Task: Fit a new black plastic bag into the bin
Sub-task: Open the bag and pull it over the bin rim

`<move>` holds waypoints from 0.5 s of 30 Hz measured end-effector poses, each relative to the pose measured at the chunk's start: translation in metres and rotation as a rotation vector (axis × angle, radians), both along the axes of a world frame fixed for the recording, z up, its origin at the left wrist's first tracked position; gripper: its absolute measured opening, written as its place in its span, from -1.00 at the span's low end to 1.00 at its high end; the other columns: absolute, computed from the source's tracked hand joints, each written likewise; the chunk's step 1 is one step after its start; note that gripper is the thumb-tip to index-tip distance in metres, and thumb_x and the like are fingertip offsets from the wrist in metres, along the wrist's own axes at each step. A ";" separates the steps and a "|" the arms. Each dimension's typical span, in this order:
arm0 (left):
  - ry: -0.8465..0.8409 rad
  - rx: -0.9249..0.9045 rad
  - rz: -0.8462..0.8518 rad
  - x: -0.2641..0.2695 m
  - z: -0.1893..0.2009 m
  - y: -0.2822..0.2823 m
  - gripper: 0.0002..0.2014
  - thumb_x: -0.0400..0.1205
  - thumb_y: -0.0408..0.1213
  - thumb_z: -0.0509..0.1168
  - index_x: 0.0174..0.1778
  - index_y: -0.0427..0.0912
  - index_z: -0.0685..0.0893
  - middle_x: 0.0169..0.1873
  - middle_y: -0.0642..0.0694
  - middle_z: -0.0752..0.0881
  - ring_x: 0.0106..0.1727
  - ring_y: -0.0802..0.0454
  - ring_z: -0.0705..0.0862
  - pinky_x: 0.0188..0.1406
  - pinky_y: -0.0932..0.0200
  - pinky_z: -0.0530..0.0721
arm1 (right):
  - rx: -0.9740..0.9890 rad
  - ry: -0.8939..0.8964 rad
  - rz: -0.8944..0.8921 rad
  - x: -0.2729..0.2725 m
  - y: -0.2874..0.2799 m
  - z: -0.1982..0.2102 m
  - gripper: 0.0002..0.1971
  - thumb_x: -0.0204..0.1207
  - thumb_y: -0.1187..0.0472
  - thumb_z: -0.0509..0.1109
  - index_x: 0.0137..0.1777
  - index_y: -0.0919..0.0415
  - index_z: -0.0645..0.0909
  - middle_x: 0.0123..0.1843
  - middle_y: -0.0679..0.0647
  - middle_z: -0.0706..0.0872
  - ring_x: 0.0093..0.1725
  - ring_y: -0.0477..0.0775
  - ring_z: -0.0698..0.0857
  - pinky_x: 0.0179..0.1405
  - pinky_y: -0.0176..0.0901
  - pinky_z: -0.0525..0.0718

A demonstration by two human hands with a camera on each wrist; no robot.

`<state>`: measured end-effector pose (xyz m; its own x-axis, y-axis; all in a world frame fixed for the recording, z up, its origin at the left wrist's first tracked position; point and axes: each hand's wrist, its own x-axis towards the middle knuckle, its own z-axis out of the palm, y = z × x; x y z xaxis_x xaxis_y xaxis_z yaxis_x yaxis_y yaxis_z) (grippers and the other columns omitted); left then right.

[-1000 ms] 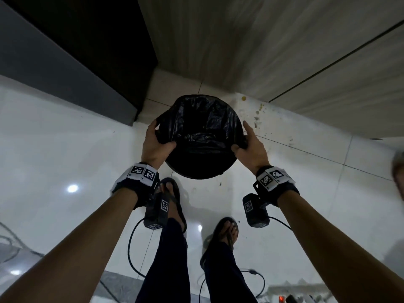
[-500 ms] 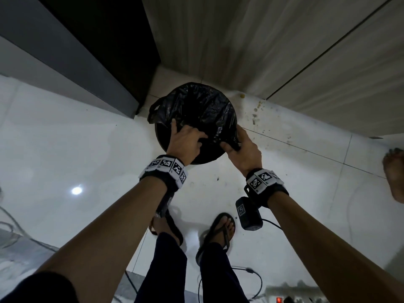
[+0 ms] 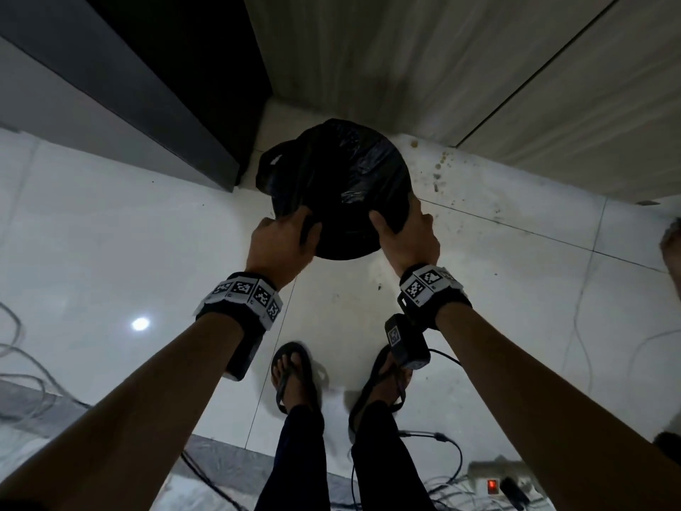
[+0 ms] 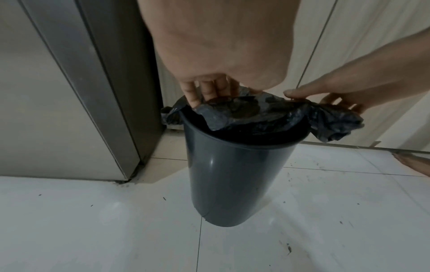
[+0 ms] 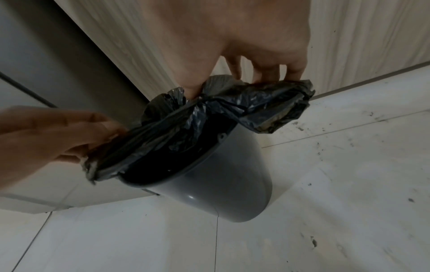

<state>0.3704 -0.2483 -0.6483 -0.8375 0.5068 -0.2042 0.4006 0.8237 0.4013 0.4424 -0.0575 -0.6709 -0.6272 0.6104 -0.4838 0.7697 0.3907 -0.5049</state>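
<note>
The bin (image 4: 235, 174), a dark round plastic one, stands on the tiled floor (image 3: 110, 252) in the corner where a grey metal cabinet (image 4: 58, 92) meets the pale wood-grain wall panels (image 3: 479, 68); the black plastic bag (image 3: 342, 178) sits in its mouth, its body apparently down inside, its edge gathered loosely above the rim rather than folded over it.

The left hand (image 3: 282, 245) pinches the near-left edge of the bag, fingers (image 4: 197, 92) curled onto the film; the right hand (image 3: 409, 237) holds the near-right edge, thumb (image 5: 193, 88) tucked inside the bag and fingers closed on the outside; both clamp plastic only, not the bin.

Findings on risk, as judgement:

- The near rim shows bare in both wrist views; if the edge is let go before it is turned down over the rim, the bag will likely slump into the bin.
- A bunch of loose film hangs outside on the right side; uneven pulling could leave one side short and the other overhanging.
- The film looks thin and creased; a hard tug against the rim edge could tear it at the pinch points.
- The bin is light and unheld; a sideways pull could tip or slide it on the glossy tile; cables (image 3: 22, 381) and a power strip (image 3: 497, 481) lie on the floor near the person's feet.
</note>
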 end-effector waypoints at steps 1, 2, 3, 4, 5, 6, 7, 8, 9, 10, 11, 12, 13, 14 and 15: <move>-0.009 -0.017 0.042 -0.003 -0.002 -0.003 -0.67 0.69 -0.02 0.16 0.21 -0.19 0.55 -0.12 -0.25 0.79 -0.22 -0.32 0.71 -0.14 0.04 0.49 | 0.001 -0.005 0.001 0.002 -0.003 -0.001 -0.14 0.45 -0.35 0.33 0.67 -0.08 0.09 0.40 0.24 0.51 0.28 0.40 0.61 0.29 0.27 0.58; -0.033 -0.037 0.096 -0.005 -0.005 -0.006 -0.60 0.69 0.02 0.17 0.28 -0.21 0.51 0.01 -0.28 0.76 -0.17 -0.34 0.70 -0.09 0.00 0.52 | -0.001 -0.019 0.010 0.004 -0.005 -0.002 -0.11 0.45 -0.32 0.36 0.68 -0.10 0.04 0.40 0.26 0.51 0.26 0.43 0.62 0.25 0.25 0.60; -0.078 -0.055 0.159 -0.006 -0.007 -0.009 -0.50 0.66 0.05 0.20 0.38 -0.24 0.44 0.14 -0.30 0.69 -0.09 -0.37 0.70 -0.05 -0.06 0.55 | -0.007 -0.035 0.022 0.006 -0.007 -0.004 -0.07 0.43 -0.30 0.39 0.69 -0.11 -0.02 0.42 0.27 0.50 0.25 0.45 0.62 0.22 0.24 0.60; -0.136 -0.068 0.221 -0.007 -0.010 -0.012 -0.37 0.62 0.08 0.26 0.48 -0.25 0.34 0.22 -0.32 0.60 -0.01 -0.39 0.69 -0.02 -0.13 0.59 | -0.022 -0.046 0.033 0.008 -0.010 -0.006 -0.01 0.41 -0.29 0.43 0.69 -0.12 -0.09 0.45 0.28 0.49 0.27 0.46 0.62 0.22 0.24 0.59; -0.198 -0.072 0.272 -0.008 -0.013 -0.015 -0.22 0.55 0.10 0.34 0.57 -0.23 0.22 0.27 -0.33 0.54 0.07 -0.41 0.68 0.02 -0.20 0.62 | -0.041 -0.040 0.042 0.010 -0.011 -0.009 0.05 0.37 -0.27 0.47 0.69 -0.13 -0.15 0.50 0.26 0.48 0.32 0.44 0.60 0.25 0.25 0.59; -0.266 -0.053 0.305 -0.010 -0.018 -0.019 -0.06 0.47 0.11 0.43 0.64 -0.17 0.09 0.31 -0.31 0.51 0.15 -0.41 0.66 0.07 -0.25 0.64 | -0.065 -0.022 0.044 0.011 -0.013 -0.012 0.11 0.34 -0.26 0.50 0.69 -0.14 -0.20 0.55 0.22 0.46 0.37 0.41 0.58 0.29 0.27 0.59; -0.345 -0.002 0.322 -0.010 -0.022 -0.022 0.05 0.41 0.09 0.49 0.68 -0.08 -0.02 0.38 -0.27 0.48 0.25 -0.39 0.63 0.16 -0.26 0.63 | -0.091 0.003 0.042 0.012 -0.014 -0.015 0.16 0.31 -0.24 0.53 0.68 -0.15 -0.25 0.58 0.16 0.44 0.41 0.37 0.57 0.32 0.27 0.59; -0.426 0.071 0.327 -0.010 -0.027 -0.026 0.13 0.38 0.07 0.53 0.70 0.01 -0.10 0.46 -0.22 0.45 0.36 -0.33 0.59 0.26 -0.24 0.60 | -0.120 0.027 0.035 0.013 -0.015 -0.017 0.20 0.29 -0.21 0.56 0.68 -0.15 -0.30 0.60 0.12 0.44 0.42 0.34 0.57 0.33 0.26 0.60; -0.493 0.141 0.323 -0.011 -0.033 -0.030 0.17 0.37 0.05 0.55 0.69 0.09 -0.17 0.53 -0.15 0.44 0.44 -0.25 0.56 0.36 -0.20 0.56 | -0.149 0.047 0.022 0.013 -0.016 -0.019 0.24 0.29 -0.17 0.58 0.67 -0.15 -0.35 0.60 0.11 0.45 0.42 0.31 0.59 0.33 0.21 0.61; -0.538 0.192 0.322 -0.011 -0.039 -0.033 0.20 0.37 0.04 0.56 0.69 0.15 -0.22 0.55 -0.09 0.45 0.47 -0.18 0.55 0.42 -0.17 0.54 | -0.176 0.057 0.003 0.014 -0.018 -0.022 0.26 0.30 -0.12 0.60 0.67 -0.14 -0.39 0.59 0.12 0.47 0.42 0.30 0.60 0.33 0.16 0.61; -0.563 0.222 0.327 -0.013 -0.045 -0.035 0.22 0.36 0.03 0.57 0.68 0.18 -0.26 0.54 -0.07 0.48 0.48 -0.16 0.56 0.44 -0.17 0.53 | -0.206 0.075 -0.021 0.014 -0.020 -0.026 0.28 0.31 -0.07 0.62 0.66 -0.14 -0.42 0.57 0.13 0.49 0.42 0.28 0.60 0.34 0.11 0.60; -0.579 0.248 0.338 -0.014 -0.050 -0.035 0.24 0.36 0.02 0.58 0.67 0.20 -0.28 0.52 -0.07 0.51 0.46 -0.16 0.58 0.44 -0.19 0.53 | -0.239 0.089 -0.056 0.014 -0.020 -0.029 0.29 0.31 -0.02 0.63 0.65 -0.14 -0.44 0.56 0.13 0.51 0.44 0.27 0.58 0.36 0.08 0.58; -0.594 0.277 0.348 -0.016 -0.056 -0.035 0.26 0.34 0.00 0.60 0.66 0.21 -0.30 0.51 -0.08 0.53 0.44 -0.16 0.60 0.43 -0.21 0.55 | -0.274 0.112 -0.094 0.015 -0.021 -0.032 0.31 0.31 0.00 0.65 0.64 -0.14 -0.45 0.57 0.12 0.50 0.47 0.24 0.55 0.41 0.08 0.55; -0.606 0.309 0.356 -0.017 -0.060 -0.035 0.29 0.32 -0.01 0.61 0.65 0.21 -0.32 0.50 -0.08 0.54 0.42 -0.16 0.62 0.41 -0.22 0.57 | -0.311 0.132 -0.135 0.017 -0.020 -0.036 0.34 0.29 0.02 0.67 0.64 -0.14 -0.47 0.58 0.10 0.47 0.51 0.21 0.51 0.46 0.10 0.51; -0.618 0.339 0.357 -0.018 -0.064 -0.035 0.33 0.29 -0.02 0.63 0.65 0.20 -0.34 0.51 -0.09 0.53 0.40 -0.15 0.63 0.39 -0.23 0.59 | -0.351 0.146 -0.161 0.020 -0.018 -0.039 0.37 0.26 0.01 0.69 0.64 -0.14 -0.47 0.61 0.07 0.44 0.54 0.17 0.48 0.51 0.12 0.48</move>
